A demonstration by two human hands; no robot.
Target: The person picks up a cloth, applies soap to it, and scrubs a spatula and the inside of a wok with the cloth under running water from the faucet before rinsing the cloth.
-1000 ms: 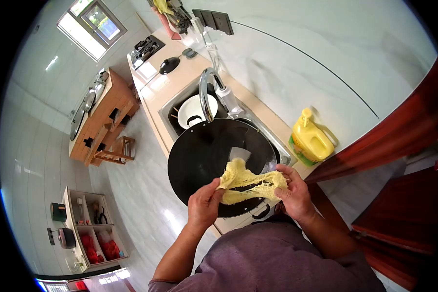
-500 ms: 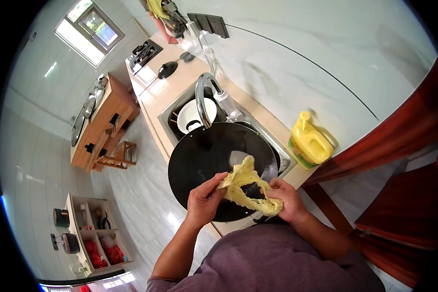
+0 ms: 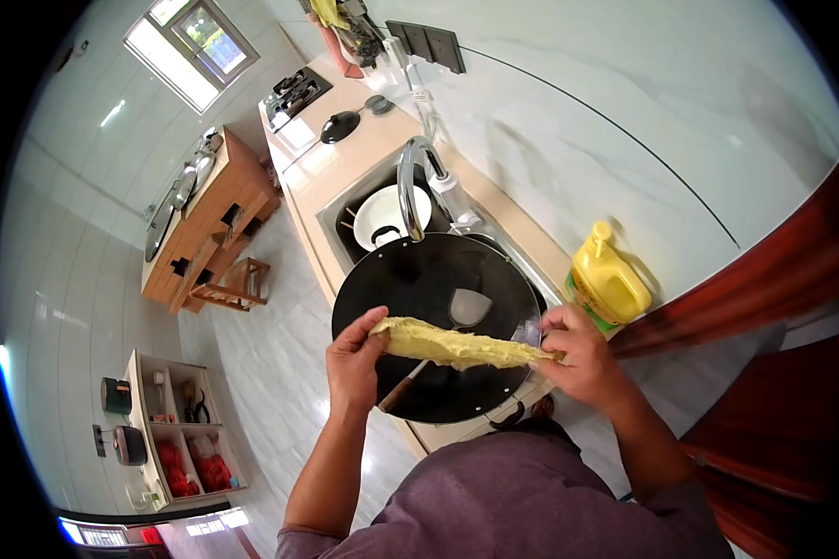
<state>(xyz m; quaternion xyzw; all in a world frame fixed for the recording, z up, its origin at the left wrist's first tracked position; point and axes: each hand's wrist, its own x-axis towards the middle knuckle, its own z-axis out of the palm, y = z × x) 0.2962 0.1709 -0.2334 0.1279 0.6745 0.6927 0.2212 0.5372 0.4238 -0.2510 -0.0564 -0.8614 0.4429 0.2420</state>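
Note:
A frayed yellow dishcloth (image 3: 457,345) is stretched out sideways between my two hands, above the wok. My left hand (image 3: 352,361) pinches its left end, and my right hand (image 3: 576,354) grips the narrower right end. Below it, the large black wok (image 3: 391,279) rests over the sink. Inside the wok lies a spatula with a grey blade (image 3: 469,307); its wooden handle (image 3: 399,395) pokes out past the near rim, and the cloth covers the middle of it.
Behind the wok, a chrome faucet (image 3: 406,191) arches over the sink, where a white bowl (image 3: 378,216) sits. A yellow detergent bottle (image 3: 615,284) stands at the right by the wall. Farther along the counter are a black lid (image 3: 339,127) and a gas stove (image 3: 296,97).
The dishcloth was bunched with a hole showing in it; now it is pulled into a long strip. My hands have moved apart, the right one upward. More of the spatula shows.

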